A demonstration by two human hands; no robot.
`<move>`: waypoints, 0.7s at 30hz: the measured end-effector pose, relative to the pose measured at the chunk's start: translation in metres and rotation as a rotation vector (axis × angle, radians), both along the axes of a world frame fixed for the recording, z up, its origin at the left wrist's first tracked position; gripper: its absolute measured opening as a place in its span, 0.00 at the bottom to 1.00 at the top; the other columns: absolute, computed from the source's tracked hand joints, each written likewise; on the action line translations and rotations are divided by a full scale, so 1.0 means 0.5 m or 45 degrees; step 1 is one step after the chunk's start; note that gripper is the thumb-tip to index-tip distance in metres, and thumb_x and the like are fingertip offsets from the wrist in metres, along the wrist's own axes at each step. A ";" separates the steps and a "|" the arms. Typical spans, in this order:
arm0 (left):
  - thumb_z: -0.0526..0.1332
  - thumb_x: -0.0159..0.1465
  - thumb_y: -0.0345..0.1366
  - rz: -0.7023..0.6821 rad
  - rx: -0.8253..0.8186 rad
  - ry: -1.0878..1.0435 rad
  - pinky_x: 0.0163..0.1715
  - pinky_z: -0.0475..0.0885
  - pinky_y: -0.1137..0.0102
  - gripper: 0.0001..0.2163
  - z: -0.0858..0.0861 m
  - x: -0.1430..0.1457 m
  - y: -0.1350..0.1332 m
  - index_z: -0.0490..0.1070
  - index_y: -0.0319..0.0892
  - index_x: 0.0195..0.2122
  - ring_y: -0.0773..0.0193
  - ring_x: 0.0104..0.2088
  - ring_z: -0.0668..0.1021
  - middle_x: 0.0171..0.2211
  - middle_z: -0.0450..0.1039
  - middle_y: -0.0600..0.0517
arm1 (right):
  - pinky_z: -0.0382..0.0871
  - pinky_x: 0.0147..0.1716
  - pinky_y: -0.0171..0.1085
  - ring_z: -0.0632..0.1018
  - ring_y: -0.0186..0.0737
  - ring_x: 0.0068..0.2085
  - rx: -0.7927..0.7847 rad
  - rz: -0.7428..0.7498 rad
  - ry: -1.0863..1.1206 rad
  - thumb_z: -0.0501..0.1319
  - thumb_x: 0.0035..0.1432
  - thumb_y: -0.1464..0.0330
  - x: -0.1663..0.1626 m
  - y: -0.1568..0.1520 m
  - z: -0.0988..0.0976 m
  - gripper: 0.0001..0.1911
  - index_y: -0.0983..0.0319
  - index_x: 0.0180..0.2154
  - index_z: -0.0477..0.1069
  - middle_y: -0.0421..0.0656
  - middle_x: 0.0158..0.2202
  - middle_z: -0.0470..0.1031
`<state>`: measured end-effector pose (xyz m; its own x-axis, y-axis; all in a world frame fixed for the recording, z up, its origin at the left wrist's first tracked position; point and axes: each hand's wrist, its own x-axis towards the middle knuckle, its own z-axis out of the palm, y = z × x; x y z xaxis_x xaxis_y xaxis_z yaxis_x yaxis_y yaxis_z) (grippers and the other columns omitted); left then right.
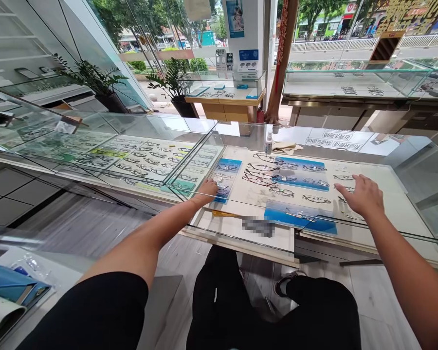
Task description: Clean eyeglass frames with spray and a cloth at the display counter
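My left hand [207, 191] reaches to the left part of the glass display case [372, 146], beside a blue card [229, 167] with eyeglasses on it. Its fingers are curled together; whatever they hold, if anything, is hidden. My right hand [367, 195] is at the case's right side, fingers apart and holding nothing, close to a column of eyeglasses [343, 177]. Between the hands lie dark-framed eyeglasses [261, 169], a larger blue card [314, 167] and, nearer me, another blue card [277, 211] with a thin pair on it.
A pulled-out drawer [226, 228] in front of my legs holds a yellow strip and a blurred-out item. A spray bottle [268, 143] and a beige cloth [286, 147] sit on the glass top. More eyeglasses [146, 158] fill the left case. Blue packaging [10, 284] lies at lower left.
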<state>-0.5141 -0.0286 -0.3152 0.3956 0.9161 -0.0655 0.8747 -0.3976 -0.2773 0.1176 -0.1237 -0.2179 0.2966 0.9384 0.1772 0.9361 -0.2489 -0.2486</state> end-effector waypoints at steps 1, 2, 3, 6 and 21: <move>0.59 0.70 0.30 0.002 0.001 0.002 0.51 0.62 0.55 0.11 0.001 -0.001 -0.003 0.84 0.38 0.39 0.44 0.51 0.76 0.43 0.82 0.37 | 0.59 0.69 0.66 0.62 0.70 0.73 0.004 -0.001 -0.008 0.49 0.65 0.33 0.000 0.001 -0.002 0.52 0.67 0.72 0.62 0.62 0.75 0.60; 0.60 0.70 0.30 0.003 0.004 0.005 0.50 0.62 0.55 0.11 0.002 -0.002 -0.006 0.84 0.38 0.38 0.44 0.51 0.76 0.42 0.82 0.36 | 0.59 0.69 0.66 0.62 0.70 0.73 0.008 0.000 -0.014 0.48 0.65 0.33 0.001 0.002 -0.004 0.52 0.67 0.71 0.62 0.62 0.75 0.61; 0.60 0.70 0.30 0.000 0.010 0.008 0.50 0.62 0.55 0.11 0.003 -0.002 -0.008 0.84 0.38 0.38 0.44 0.50 0.76 0.42 0.82 0.36 | 0.59 0.69 0.65 0.62 0.70 0.73 0.012 0.002 -0.017 0.48 0.65 0.33 0.001 0.003 -0.006 0.52 0.67 0.71 0.62 0.61 0.75 0.61; 0.60 0.70 0.33 -0.024 0.040 0.020 0.50 0.62 0.54 0.11 0.011 0.002 -0.019 0.84 0.38 0.38 0.44 0.50 0.75 0.41 0.81 0.35 | 0.58 0.70 0.64 0.62 0.69 0.73 0.011 -0.002 -0.017 0.47 0.65 0.33 0.003 0.004 -0.011 0.52 0.66 0.71 0.62 0.61 0.75 0.61; 0.61 0.67 0.24 -0.525 0.060 0.165 0.56 0.63 0.53 0.09 0.086 0.048 -0.197 0.81 0.39 0.36 0.46 0.51 0.74 0.42 0.79 0.39 | 0.58 0.70 0.64 0.61 0.68 0.74 0.007 0.019 -0.013 0.45 0.65 0.33 0.004 0.009 -0.011 0.53 0.67 0.72 0.62 0.62 0.75 0.60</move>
